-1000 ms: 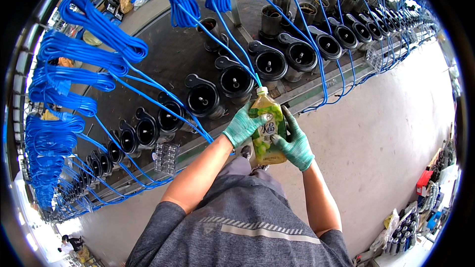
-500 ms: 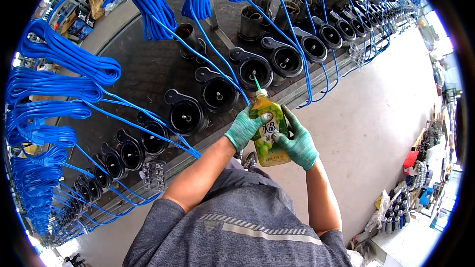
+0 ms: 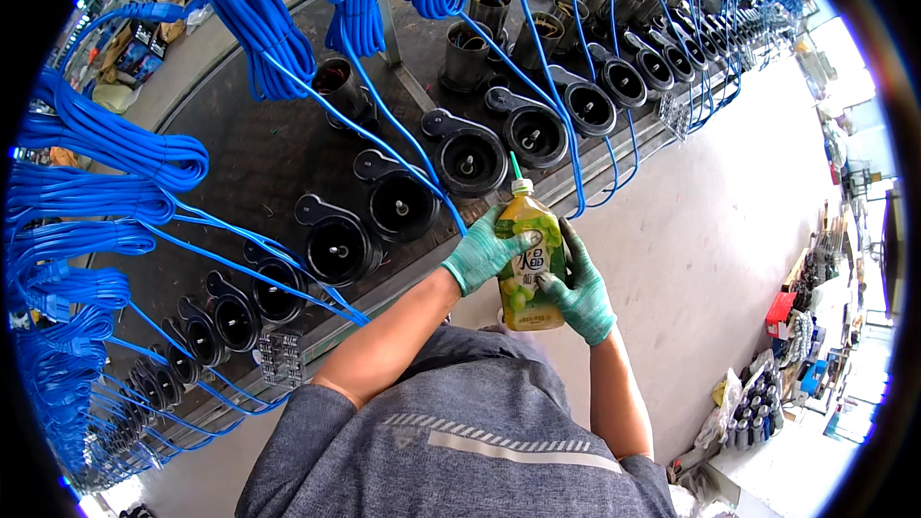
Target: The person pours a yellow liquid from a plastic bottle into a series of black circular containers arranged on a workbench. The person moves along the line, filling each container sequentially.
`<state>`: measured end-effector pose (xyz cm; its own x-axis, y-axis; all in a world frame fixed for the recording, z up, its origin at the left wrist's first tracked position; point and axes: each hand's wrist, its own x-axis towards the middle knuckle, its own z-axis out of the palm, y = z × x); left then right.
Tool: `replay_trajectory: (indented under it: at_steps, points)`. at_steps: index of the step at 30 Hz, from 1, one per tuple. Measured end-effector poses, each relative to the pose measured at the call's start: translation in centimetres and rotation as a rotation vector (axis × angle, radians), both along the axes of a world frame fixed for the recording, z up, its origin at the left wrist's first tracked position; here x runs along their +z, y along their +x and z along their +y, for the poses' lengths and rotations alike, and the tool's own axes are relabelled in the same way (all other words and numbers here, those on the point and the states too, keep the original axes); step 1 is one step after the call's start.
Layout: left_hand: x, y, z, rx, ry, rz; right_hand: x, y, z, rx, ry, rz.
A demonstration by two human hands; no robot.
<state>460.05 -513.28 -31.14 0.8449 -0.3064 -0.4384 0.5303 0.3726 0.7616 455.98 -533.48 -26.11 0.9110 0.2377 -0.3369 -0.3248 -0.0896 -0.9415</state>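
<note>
Both my hands wear green knitted gloves and grip a clear plastic bottle [image 3: 533, 315] of yellowish liquid with a grape-patterned label. My left hand [image 3: 485, 251] wraps its left side, while my right hand [image 3: 581, 293] holds its lower right side. A thin green nozzle [image 3: 516, 167] sticks up from the white cap, tilted to the left. Its tip is at the lower left rim of a round black housing [image 3: 537, 133]; whether they touch I cannot tell. Left of the nozzle is another black housing [image 3: 470, 161] with a metal shaft standing in its middle.
A long dark workbench [image 3: 249, 149] carries a curved row of similar black housings. Metal cylinders [image 3: 467, 56] with wires stand behind them. Coiled blue cables [image 3: 240, 14] hang over the bench, their leads crossing the row. Boxes and parts, including a red bin [image 3: 780, 312], lie at the right.
The bottle and both hands have shifted right along the bench. The nozzle tip has left the inside of one housing and is now by the rim of the housing to its right.
</note>
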Motion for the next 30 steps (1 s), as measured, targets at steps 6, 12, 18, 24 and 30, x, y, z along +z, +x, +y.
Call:
replay_trajectory:
  at_steps: [6, 12, 18, 24, 30]
  points:
    - [-0.6, 2.5, -3.6, -0.031, -0.034, 0.018, -0.4, 2.9, -3.9, -0.001, 0.031, 0.056]
    - [-0.2, 3.5, -5.7, 0.030, -0.021, 0.013, 0.2, 5.9, -6.1, 0.088, -0.049, 0.088]
    - [-0.4, 3.7, -7.4, 0.098, -0.004, 0.042, 0.2, 7.6, -8.0, 0.150, 0.054, 0.118]
    - [-0.6, 4.6, -9.8, 0.148, 0.034, 0.036, -1.8, 8.6, -11.0, 0.202, 0.125, 0.063]
    - [0.4, 7.7, -14.8, 0.113, 0.020, -0.013, -1.8, 10.8, -16.0, 0.186, 0.068, 0.001]
